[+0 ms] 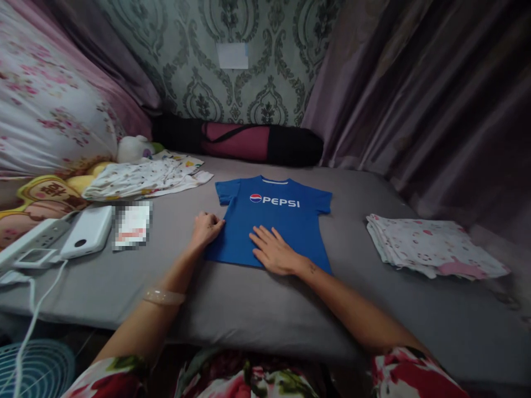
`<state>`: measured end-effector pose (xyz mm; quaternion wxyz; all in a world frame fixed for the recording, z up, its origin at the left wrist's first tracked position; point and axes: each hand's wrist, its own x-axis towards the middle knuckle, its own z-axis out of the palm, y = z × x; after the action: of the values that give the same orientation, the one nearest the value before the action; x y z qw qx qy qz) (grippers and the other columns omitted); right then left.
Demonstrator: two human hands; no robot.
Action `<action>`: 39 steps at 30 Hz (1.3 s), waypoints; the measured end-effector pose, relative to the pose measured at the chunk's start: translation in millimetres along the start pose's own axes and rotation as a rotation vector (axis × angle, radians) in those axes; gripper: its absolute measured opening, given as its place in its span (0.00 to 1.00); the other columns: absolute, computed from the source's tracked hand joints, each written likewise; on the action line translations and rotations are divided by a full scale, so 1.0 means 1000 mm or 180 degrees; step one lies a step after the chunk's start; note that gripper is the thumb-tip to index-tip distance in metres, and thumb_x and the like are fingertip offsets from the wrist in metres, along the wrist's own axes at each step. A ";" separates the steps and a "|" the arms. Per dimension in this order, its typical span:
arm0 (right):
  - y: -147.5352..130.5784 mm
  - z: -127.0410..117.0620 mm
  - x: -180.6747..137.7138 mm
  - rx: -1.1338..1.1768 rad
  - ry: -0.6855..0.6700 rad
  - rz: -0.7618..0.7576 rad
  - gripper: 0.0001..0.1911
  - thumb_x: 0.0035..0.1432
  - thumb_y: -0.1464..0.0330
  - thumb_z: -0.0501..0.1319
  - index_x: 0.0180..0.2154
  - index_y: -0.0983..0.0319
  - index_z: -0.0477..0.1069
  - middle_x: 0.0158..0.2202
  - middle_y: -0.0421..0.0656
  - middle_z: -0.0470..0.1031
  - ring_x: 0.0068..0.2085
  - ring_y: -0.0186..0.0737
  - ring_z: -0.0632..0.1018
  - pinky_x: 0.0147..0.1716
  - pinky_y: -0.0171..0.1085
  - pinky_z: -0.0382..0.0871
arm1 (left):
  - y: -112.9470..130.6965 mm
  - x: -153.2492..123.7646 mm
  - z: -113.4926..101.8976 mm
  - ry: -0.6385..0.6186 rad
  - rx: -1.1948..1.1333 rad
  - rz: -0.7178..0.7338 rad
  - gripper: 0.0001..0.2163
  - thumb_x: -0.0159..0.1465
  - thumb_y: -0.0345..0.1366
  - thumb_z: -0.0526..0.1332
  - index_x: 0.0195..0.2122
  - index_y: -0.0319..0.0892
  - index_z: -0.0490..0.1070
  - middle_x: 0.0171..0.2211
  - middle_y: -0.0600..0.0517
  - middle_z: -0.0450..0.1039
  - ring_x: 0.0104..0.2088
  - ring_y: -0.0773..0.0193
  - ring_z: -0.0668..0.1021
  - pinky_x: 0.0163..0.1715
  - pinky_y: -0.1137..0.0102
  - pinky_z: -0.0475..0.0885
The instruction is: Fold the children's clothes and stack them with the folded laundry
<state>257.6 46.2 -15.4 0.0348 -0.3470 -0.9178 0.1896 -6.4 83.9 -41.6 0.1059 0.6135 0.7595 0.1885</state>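
Floral sleeves [114, 377] are flanking the near edge of the bed [257, 318]. Mid-bed, a blue T-shirt [286, 221] is lying flat, its collar-to-hem axis running from far edge toward near. Its lower front is lying under the right hand [274, 251], resting open; its body is extending rightward from the left hand [206, 228], curled at its side, possibly pinching; I cannot tell.
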 end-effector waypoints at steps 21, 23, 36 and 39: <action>0.056 -0.025 -0.087 0.1375 0.1826 0.1636 0.18 0.65 0.61 0.50 0.44 0.61 0.75 0.42 0.47 0.79 0.43 0.41 0.79 0.45 0.40 0.72 | 0.054 -0.039 -0.019 -0.0163 -0.0542 0.1775 0.10 0.66 0.42 0.56 0.42 0.42 0.70 0.41 0.46 0.71 0.42 0.58 0.74 0.45 0.63 0.69; 0.072 -0.029 -0.108 0.1326 0.1606 0.2248 0.17 0.64 0.60 0.52 0.42 0.62 0.74 0.35 0.46 0.79 0.35 0.41 0.79 0.38 0.39 0.72 | 0.083 -0.060 -0.021 -0.0934 -0.0840 0.2553 0.12 0.67 0.45 0.56 0.43 0.44 0.70 0.41 0.48 0.71 0.42 0.60 0.74 0.44 0.67 0.70; 0.047 -0.001 -0.140 0.1144 0.1421 0.2185 0.27 0.55 0.72 0.53 0.58 0.62 0.62 0.36 0.40 0.72 0.29 0.33 0.73 0.34 0.34 0.67 | 0.179 -0.103 0.028 -0.1368 0.0029 0.3245 0.12 0.67 0.41 0.55 0.47 0.42 0.69 0.42 0.47 0.71 0.44 0.57 0.74 0.42 0.67 0.70; 0.042 0.001 -0.131 0.0892 0.1652 0.2413 0.23 0.56 0.71 0.53 0.54 0.62 0.66 0.36 0.42 0.74 0.33 0.36 0.75 0.35 0.34 0.67 | 0.180 -0.103 0.032 -0.1359 -0.0150 0.2961 0.10 0.68 0.37 0.52 0.43 0.43 0.72 0.40 0.49 0.73 0.42 0.59 0.75 0.38 0.70 0.69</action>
<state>382.7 -10.4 -23.1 0.2376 -0.6851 -0.6532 0.2180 190.1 20.5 -2.4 0.1774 0.9089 0.3631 0.1033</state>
